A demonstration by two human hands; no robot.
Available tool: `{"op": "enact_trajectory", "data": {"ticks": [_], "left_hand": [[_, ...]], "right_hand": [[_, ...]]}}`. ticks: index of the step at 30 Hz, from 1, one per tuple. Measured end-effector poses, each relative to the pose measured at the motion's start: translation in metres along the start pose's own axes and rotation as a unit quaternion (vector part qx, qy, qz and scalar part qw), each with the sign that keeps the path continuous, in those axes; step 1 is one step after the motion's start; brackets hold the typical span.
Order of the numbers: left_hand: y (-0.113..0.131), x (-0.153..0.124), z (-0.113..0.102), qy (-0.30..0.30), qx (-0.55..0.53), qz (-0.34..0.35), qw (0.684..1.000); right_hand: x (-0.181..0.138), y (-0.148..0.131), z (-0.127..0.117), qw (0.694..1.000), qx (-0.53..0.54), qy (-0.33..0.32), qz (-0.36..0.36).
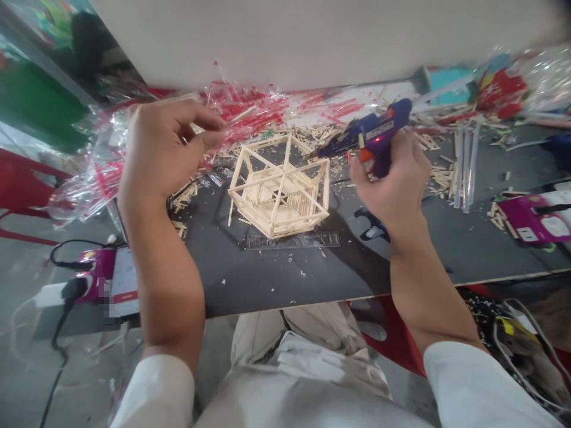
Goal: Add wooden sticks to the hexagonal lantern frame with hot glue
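Between thumb and fingertips, my left hand (165,142) pinches a thin wooden stick (241,115), raised to the left of a stick-built frame. My right hand (397,178) is wrapped round the grip of a blue hot glue gun (379,134) with an orange trigger and a small red light. The gun's nozzle points left, close to the upper right corner of the frame. That six-sided wooden stick frame (281,196) stands on the dark table, with sticks crossing over its top and a layered base inside. A clear ruler (292,239) lies at its near side.
Loose wooden sticks (441,178) and red plastic strips (263,113) litter the back of the table (250,285). Clear glue sticks (466,169) lie to the right. Purple power strips (96,270) with cables sit at the left, and a purple box (535,217) at the right.
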State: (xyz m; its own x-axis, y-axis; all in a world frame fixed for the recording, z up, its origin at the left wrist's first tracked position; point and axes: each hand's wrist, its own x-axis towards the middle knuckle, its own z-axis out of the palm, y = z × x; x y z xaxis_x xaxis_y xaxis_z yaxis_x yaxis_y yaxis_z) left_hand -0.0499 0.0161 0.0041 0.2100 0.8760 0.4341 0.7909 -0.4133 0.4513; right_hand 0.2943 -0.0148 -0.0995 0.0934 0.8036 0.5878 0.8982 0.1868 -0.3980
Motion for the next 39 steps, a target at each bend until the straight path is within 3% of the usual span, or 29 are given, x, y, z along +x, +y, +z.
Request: {"op": "enact_trajectory", "data": {"ticks": [10,21,31,39], "left_hand": [[0.007,-0.001,0.002,-0.033,0.026,0.030,0.999],[0.011,0.001,0.004,-0.060,0.037,0.027,0.997],[0.013,0.002,0.006,-0.051,0.052,0.043,0.996],[0.014,0.003,0.008,-0.073,0.045,0.040,0.996]], "right_hand": [[-0.001,-0.003,-0.003,0.993,0.044,-0.104,-0.026],[-0.002,-0.003,0.000,0.995,0.032,-0.086,-0.047],[0.000,-0.002,-0.002,0.993,0.043,-0.097,-0.045],[-0.001,0.001,-0.003,0.993,0.010,-0.065,-0.096]]}}
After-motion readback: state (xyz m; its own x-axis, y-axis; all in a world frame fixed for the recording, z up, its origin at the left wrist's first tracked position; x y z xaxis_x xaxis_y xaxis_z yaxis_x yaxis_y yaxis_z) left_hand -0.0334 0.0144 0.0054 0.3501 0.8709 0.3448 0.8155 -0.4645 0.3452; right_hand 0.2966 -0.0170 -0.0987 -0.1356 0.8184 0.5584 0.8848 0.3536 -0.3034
